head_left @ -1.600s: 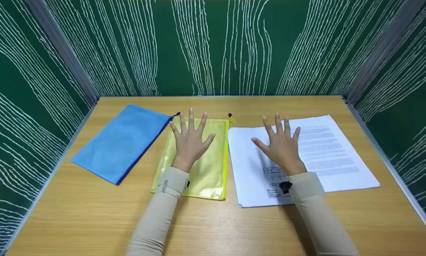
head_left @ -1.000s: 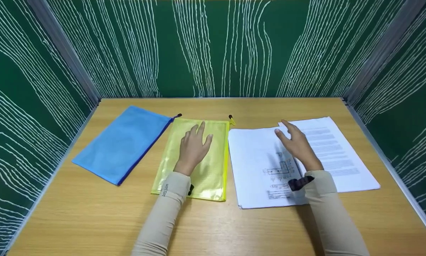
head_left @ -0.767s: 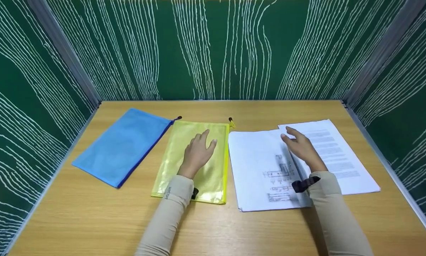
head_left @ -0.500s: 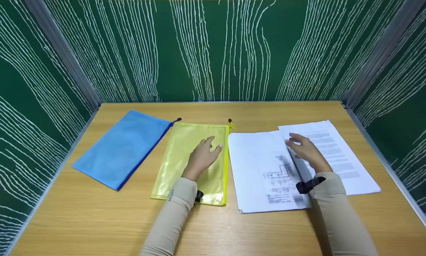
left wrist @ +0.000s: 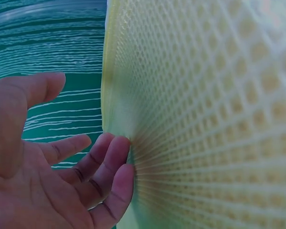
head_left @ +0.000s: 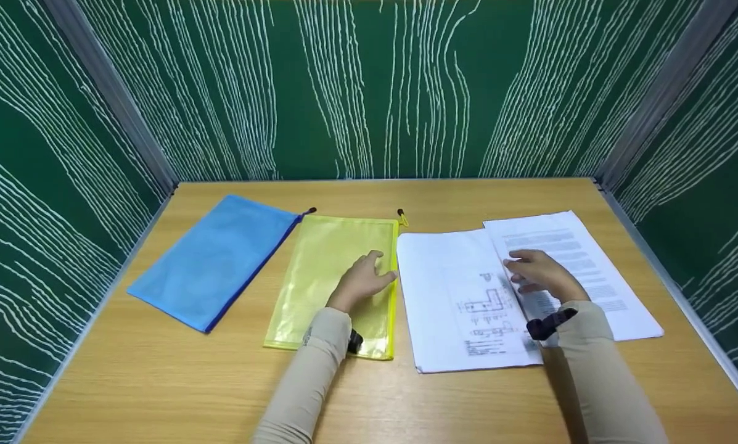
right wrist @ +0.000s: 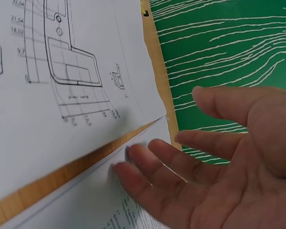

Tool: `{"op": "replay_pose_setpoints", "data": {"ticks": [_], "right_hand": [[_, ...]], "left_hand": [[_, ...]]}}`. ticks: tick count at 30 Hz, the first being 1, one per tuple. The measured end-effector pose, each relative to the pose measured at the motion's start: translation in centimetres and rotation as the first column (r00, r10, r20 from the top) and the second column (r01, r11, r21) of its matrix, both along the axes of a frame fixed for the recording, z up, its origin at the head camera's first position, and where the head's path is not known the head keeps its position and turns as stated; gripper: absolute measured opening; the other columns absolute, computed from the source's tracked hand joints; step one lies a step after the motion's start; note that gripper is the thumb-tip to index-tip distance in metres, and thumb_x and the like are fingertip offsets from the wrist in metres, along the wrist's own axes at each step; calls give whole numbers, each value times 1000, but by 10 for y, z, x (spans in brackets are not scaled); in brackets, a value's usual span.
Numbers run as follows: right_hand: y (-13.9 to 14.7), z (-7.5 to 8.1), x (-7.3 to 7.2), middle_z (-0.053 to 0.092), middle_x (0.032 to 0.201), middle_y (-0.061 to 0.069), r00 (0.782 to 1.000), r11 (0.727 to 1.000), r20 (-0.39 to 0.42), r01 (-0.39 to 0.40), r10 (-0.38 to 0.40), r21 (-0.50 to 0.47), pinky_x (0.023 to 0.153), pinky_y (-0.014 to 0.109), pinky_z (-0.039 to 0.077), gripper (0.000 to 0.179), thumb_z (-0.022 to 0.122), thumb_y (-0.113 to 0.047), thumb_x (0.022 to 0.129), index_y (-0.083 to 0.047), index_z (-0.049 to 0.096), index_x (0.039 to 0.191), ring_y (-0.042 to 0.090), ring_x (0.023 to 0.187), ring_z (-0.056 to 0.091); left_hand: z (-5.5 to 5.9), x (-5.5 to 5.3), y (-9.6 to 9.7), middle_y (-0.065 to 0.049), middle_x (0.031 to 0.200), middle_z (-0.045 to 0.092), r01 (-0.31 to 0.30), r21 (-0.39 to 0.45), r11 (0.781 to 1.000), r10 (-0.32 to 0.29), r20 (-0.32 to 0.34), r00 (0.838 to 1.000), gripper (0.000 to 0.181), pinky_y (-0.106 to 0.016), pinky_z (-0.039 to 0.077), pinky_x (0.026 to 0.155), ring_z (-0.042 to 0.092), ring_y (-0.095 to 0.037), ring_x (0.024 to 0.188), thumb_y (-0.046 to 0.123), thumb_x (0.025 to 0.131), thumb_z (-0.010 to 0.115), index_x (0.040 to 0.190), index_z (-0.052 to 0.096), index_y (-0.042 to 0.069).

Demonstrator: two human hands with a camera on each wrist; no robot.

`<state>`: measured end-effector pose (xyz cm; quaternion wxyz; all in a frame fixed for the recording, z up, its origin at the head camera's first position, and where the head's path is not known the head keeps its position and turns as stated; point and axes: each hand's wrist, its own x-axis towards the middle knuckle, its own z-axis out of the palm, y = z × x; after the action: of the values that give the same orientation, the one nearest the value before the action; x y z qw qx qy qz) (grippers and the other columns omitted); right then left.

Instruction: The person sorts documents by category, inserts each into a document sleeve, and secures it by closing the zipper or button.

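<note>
In the head view, a yellow mesh zipper pouch [head_left: 319, 271] lies flat at the middle of the table. My left hand [head_left: 361, 282] is over its right part, thumb apart and fingers loosely bent around nothing. The left wrist view puts these fingertips [left wrist: 121, 176] right at the pouch's mesh. To the right lie two stacks of white paper, a left one with a printed drawing [head_left: 436, 296] and a right one with lines of text [head_left: 597, 271]. Above the seam between them is my right hand [head_left: 547, 274], fingers relaxed and holding nothing, fingertips [right wrist: 128, 176] close to the text stack.
A blue zipper pouch [head_left: 214, 265] lies slanted on the left, its dark zipper pull beside the yellow pouch's top corner. The yellow pouch's pull [head_left: 402, 216] sticks out at the back. Green walls with white lines [head_left: 430, 92] enclose the wooden table [head_left: 177, 382].
Both hands, earlier spread flat with fingers apart, have drawn nearer the person and turned with bent fingers. Both have also shifted right. The pouches and papers have stayed in place.
</note>
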<state>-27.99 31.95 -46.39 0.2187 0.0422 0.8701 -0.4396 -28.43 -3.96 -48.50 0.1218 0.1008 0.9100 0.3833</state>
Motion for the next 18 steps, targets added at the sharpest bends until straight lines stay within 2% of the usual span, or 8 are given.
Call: {"op": "replay_pose_setpoints", "data": {"ticks": [4, 8, 15, 18], "right_hand": [[4, -4, -1, 43, 135, 34, 998, 998, -33, -58, 58, -3, 87, 34, 55, 68, 50, -30, 100, 12, 25, 146, 24, 101, 62], [4, -8, -1, 46, 130, 36, 994, 996, -54, -90, 91, 18, 82, 33, 57, 67, 55, -26, 98, 17, 28, 142, 16, 90, 62], [-9, -8, 0, 56, 119, 35, 993, 978, -66, -81, 96, 191, 71, 35, 57, 68, 71, -23, 87, 18, 40, 132, 19, 78, 67], [-15, -9, 1, 57, 115, 35, 995, 973, -61, -67, 82, 221, 67, 35, 56, 68, 75, -18, 83, 17, 40, 130, 21, 73, 66]], "left_hand": [[-4, -1, 1, -16, 133, 52, 11, 1, 1000, -11, 11, 1000, 68, -49, 45, 99, 53, -31, 119, 46, 92, 57, 147, 36, 12], [-9, -2, 2, -16, 136, 51, 10, -14, 1000, -10, 20, 1000, 68, -49, 43, 101, 52, -32, 123, 47, 91, 58, 145, 38, 12], [-9, -5, 4, -15, 142, 48, 23, -79, 997, -21, 33, 999, 72, -50, 39, 106, 47, -34, 129, 50, 88, 62, 144, 39, 10], [-8, -7, 5, -15, 140, 50, 27, -117, 993, -25, 22, 999, 75, -48, 40, 105, 49, -34, 127, 50, 85, 65, 144, 40, 10]]}}
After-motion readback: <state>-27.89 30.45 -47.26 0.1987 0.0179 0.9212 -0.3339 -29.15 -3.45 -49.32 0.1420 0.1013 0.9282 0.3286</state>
